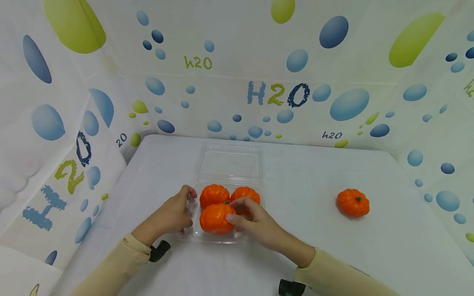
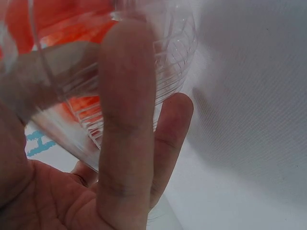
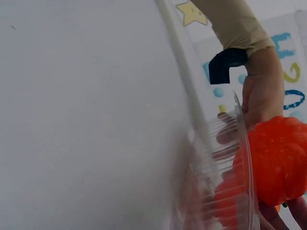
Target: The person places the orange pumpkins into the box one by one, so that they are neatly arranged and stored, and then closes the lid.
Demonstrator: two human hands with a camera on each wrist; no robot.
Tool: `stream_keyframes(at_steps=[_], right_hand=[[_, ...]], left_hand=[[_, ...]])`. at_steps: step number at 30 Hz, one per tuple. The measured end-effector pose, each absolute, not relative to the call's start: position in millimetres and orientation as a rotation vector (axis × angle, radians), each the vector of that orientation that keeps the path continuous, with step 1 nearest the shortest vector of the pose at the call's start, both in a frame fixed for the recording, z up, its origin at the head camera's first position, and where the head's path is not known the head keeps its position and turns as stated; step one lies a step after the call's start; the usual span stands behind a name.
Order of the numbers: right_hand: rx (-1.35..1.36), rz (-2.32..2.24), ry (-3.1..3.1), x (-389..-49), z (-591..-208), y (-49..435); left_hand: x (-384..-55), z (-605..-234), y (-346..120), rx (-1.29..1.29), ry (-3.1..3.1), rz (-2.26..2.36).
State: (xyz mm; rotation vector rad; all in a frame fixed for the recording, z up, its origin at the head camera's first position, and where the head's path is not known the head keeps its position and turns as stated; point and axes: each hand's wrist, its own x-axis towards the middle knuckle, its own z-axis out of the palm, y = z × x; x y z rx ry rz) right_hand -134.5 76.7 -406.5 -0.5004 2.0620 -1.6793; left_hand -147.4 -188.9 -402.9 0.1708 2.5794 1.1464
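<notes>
A clear plastic clamshell box (image 1: pixel 198 238) sits on the table, its lid (image 1: pixel 229 160) folded back. My left hand (image 1: pixel 173 211) grips the box's left side; in the left wrist view, fingers (image 2: pixel 127 120) lie along the ribbed wall. My right hand (image 1: pixel 257 222) holds a small orange toy pumpkin (image 1: pixel 216 220) at the front of the box, thumb on its right side. In the right wrist view this pumpkin (image 3: pixel 278 160) shows above the box rim. Behind it in the box are two more pumpkins, one at left (image 1: pixel 212 194) and one at right (image 1: pixel 247 193), partly covered by my fingers.
Another orange pumpkin (image 1: pixel 353 202) with a green stem lies alone on the white tabletop (image 1: pixel 303 176), well to the right. A patterned sheet (image 1: pixel 229 94) with drops and lettering hangs behind and at the sides. Dark wrist mounts (image 1: pixel 160 250) hang under my sleeves.
</notes>
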Motion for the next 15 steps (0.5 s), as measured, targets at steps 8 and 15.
stream_keyframes(at_steps=[8,15], right_hand=[[-0.585,-1.503,2.256,-129,-406,66],[-0.615,-1.481,2.287,-128,-407,60]], left_hand=[[-147,-403,-189,0.165,2.581,1.135],[-147,-403,-189,0.169,2.581,1.132]])
